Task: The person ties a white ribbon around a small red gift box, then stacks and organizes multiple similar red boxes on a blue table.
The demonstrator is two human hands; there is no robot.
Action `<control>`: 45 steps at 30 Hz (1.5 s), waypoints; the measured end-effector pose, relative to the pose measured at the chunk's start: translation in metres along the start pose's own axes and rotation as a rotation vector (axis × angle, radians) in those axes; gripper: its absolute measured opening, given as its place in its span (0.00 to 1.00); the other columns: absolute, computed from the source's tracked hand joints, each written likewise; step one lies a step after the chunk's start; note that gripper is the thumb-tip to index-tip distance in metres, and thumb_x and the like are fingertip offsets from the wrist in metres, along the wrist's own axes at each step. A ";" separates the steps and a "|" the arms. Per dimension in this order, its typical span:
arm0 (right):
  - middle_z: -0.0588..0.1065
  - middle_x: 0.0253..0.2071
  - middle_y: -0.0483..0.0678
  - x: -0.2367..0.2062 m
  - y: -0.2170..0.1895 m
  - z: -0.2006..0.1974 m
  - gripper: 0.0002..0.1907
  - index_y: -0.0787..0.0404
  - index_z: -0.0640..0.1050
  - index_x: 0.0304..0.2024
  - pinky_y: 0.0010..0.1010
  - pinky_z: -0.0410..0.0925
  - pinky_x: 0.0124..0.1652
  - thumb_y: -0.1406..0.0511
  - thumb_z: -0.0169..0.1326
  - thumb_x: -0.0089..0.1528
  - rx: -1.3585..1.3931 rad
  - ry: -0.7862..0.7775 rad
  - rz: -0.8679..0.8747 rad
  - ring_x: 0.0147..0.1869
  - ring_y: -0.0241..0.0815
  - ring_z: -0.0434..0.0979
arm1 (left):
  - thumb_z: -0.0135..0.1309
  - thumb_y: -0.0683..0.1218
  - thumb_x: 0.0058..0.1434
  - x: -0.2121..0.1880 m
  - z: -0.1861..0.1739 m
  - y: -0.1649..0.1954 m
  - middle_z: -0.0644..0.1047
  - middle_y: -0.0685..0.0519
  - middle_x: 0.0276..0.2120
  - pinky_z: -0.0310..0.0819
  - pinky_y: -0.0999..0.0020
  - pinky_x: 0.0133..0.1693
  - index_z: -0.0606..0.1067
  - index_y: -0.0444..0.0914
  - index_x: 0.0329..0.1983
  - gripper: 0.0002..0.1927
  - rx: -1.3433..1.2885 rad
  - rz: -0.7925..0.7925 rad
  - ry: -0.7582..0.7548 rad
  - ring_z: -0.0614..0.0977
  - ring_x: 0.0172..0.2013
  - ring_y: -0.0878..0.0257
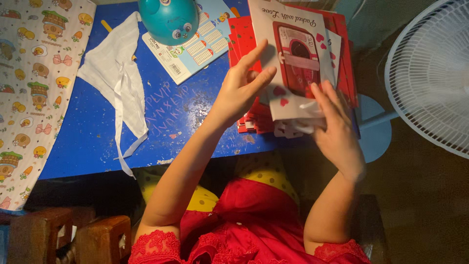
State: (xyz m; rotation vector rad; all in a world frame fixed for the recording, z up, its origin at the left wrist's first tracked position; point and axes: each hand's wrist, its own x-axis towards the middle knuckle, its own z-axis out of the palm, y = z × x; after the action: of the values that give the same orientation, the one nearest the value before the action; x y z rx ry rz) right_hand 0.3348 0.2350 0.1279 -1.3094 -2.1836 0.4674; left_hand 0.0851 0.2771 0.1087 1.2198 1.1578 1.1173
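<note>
Cardboard sheet (293, 54), white with a red printed panel and small hearts, is held up over the right end of the blue table (88, 137), above a stack of red sheets (249, 120) that lies on the tabletop. The left hand (239, 90) grasps the sheet's left edge, fingers spread along its face and the thumb hidden behind, so the exact pinch cannot be told. The right hand (334, 127) grips the sheet's lower right corner, fingers curled over a folded white flap. The sheet tilts slightly, its top leaning away from the person. Left of the hands, a white cloth with ties (117, 73) lies flat on the table, and a teal round toy (168, 19) sits on a printed light-blue card (205, 46) at the far edge. A patterned cartoon fabric (29, 88) hangs beside the table's left side, and a white fan (430, 73) stands at the right
</note>
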 end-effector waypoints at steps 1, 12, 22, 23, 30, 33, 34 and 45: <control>0.65 0.74 0.59 0.001 0.001 -0.003 0.34 0.58 0.67 0.73 0.44 0.58 0.72 0.64 0.58 0.64 0.034 0.038 -0.042 0.79 0.58 0.61 | 0.53 0.49 0.72 0.000 0.002 -0.002 0.68 0.40 0.42 0.69 0.68 0.38 0.53 0.40 0.81 0.37 -0.154 0.086 0.012 0.71 0.35 0.65; 0.82 0.51 0.50 0.006 -0.001 -0.017 0.18 0.63 0.80 0.58 0.28 0.70 0.51 0.58 0.48 0.77 0.235 0.287 0.113 0.51 0.37 0.79 | 0.65 0.56 0.65 -0.032 0.026 -0.013 0.78 0.48 0.38 0.77 0.60 0.42 0.62 0.40 0.69 0.36 0.623 0.453 0.230 0.81 0.40 0.56; 0.80 0.54 0.52 0.011 0.012 -0.021 0.16 0.65 0.79 0.60 0.33 0.72 0.56 0.61 0.51 0.77 0.142 0.396 -0.067 0.57 0.45 0.82 | 0.55 0.41 0.66 0.001 0.015 -0.005 0.78 0.48 0.35 0.77 0.62 0.31 0.59 0.39 0.72 0.32 -0.470 0.006 0.006 0.81 0.33 0.58; 0.80 0.55 0.53 0.011 0.013 -0.021 0.17 0.66 0.79 0.61 0.34 0.72 0.55 0.61 0.52 0.76 0.088 0.391 -0.075 0.57 0.46 0.81 | 0.53 0.40 0.66 0.005 0.009 -0.004 0.79 0.48 0.39 0.82 0.60 0.34 0.58 0.40 0.71 0.32 -0.578 -0.056 0.013 0.83 0.34 0.57; 0.77 0.60 0.55 0.020 -0.001 -0.021 0.31 0.63 0.75 0.63 0.40 0.74 0.55 0.62 0.67 0.59 0.014 0.218 -0.124 0.60 0.52 0.79 | 0.49 0.39 0.65 0.018 0.011 0.003 0.74 0.48 0.46 0.84 0.52 0.45 0.55 0.41 0.71 0.32 -0.824 -0.090 -0.058 0.87 0.37 0.50; 0.77 0.58 0.55 0.028 -0.007 -0.028 0.38 0.61 0.72 0.65 0.38 0.75 0.49 0.64 0.69 0.54 0.034 0.139 -0.057 0.57 0.51 0.81 | 0.52 0.38 0.72 0.018 0.019 0.003 0.71 0.51 0.42 0.81 0.46 0.52 0.55 0.39 0.75 0.31 -0.926 0.035 -0.116 0.75 0.29 0.66; 0.77 0.57 0.55 0.030 -0.009 -0.030 0.38 0.60 0.72 0.65 0.39 0.75 0.48 0.65 0.69 0.53 0.020 0.126 -0.044 0.56 0.51 0.81 | 0.51 0.38 0.72 0.018 0.021 0.003 0.70 0.51 0.40 0.80 0.46 0.53 0.55 0.39 0.75 0.32 -0.951 0.031 -0.116 0.76 0.30 0.65; 0.80 0.50 0.58 0.063 0.012 -0.054 0.26 0.56 0.78 0.63 0.36 0.72 0.47 0.74 0.51 0.62 0.026 -0.035 0.022 0.48 0.45 0.83 | 0.75 0.46 0.52 -0.006 0.028 -0.014 0.74 0.43 0.52 0.76 0.57 0.55 0.55 0.39 0.64 0.45 0.479 0.750 0.104 0.81 0.54 0.47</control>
State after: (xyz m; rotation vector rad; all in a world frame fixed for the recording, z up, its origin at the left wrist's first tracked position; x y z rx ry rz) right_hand 0.3522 0.2967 0.1811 -1.3219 -2.1856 0.5294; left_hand 0.1125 0.2677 0.0948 2.0966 1.1021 1.5041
